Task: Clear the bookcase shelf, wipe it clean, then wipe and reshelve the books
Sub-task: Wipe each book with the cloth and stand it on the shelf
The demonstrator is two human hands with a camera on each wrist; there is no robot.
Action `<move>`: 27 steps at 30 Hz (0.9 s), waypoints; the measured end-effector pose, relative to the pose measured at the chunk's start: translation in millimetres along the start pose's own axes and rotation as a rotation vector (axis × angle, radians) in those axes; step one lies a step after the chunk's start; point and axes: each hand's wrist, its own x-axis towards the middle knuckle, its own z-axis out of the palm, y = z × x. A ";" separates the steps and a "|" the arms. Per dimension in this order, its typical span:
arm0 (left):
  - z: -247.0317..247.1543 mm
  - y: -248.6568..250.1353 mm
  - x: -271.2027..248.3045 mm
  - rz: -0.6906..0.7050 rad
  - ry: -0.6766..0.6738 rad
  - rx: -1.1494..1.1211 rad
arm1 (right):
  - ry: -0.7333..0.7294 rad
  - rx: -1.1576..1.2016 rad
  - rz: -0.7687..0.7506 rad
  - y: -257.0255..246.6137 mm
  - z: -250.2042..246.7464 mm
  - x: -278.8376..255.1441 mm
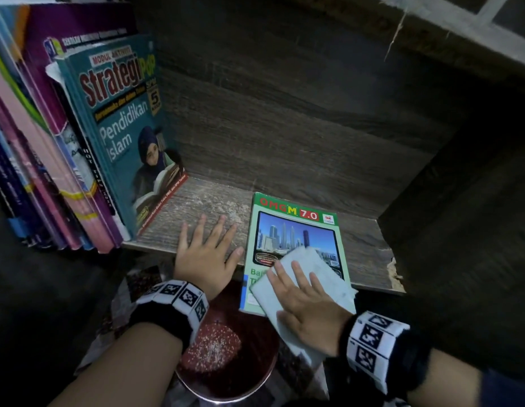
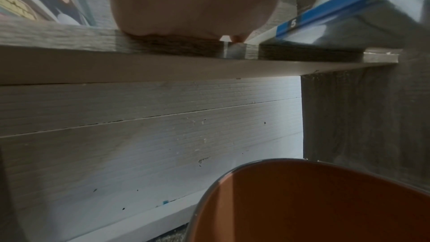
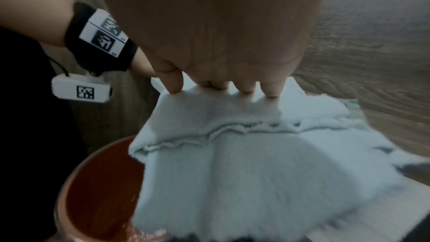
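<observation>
- Right now your right hand (image 1: 306, 306) lies flat on the cloth (image 1: 302, 289), fingers straight and a little apart, pressing it onto the green book (image 1: 296, 227).
- The green book lies flat on the shelf (image 1: 358, 239), cover up. Its near end sticks out past the front edge, and some cloth hangs off there too.
- Your left hand (image 1: 207, 254) is flat on the bare shelf just beside the book, fingers spread wide. It holds nothing. The thumb tip is very near the book's left edge; I cannot tell if it touches.
- This looks like the book-wiping step. Only the near half of the cover is under the cloth, so I think the far half still needs a wipe.
- Push the cloth in long, slow strokes from the near end to the far end. Keep your palm flat so the cloth does not bunch up.
- The book could slide or tip off the edge. Put your left hand on its corner to hold it.
- The other books (image 1: 79, 142) stand leaning at the left end. Stand this one next to them when it is clean.
- The red bowl (image 1: 226, 348) sits right below your hands. Do not let the book or cloth drop in.
</observation>
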 end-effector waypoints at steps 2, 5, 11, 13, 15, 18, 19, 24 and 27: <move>0.1 0.4 0.6 0.004 -0.018 0.007 | -0.052 -0.018 0.019 15.6 4.5 -10.4; 0.8 0.1 -0.2 0.015 -0.012 0.014 | -0.080 0.035 0.137 47.7 -3.9 -10.8; 2.0 7.6 3.4 -0.012 -0.005 0.013 | 0.025 0.179 0.347 98.7 -35.4 37.4; 3.7 12.4 5.0 -0.002 -0.013 0.043 | 0.064 0.191 0.399 105.4 -44.2 61.2; 4.9 13.6 5.7 0.008 0.029 0.030 | 0.098 0.199 0.431 106.2 -52.9 81.8; 2.4 14.4 1.2 0.045 0.062 0.028 | 0.158 0.221 0.399 98.7 -59.8 105.7; 3.8 13.5 1.0 0.064 0.080 0.025 | 0.182 0.221 0.387 93.3 -59.6 111.5; 4.2 11.8 0.7 0.085 0.088 0.025 | 0.211 0.111 0.303 64.5 -54.1 116.6; 3.6 13.9 0.4 0.022 0.065 0.002 | 0.161 0.092 0.210 51.1 -46.0 98.8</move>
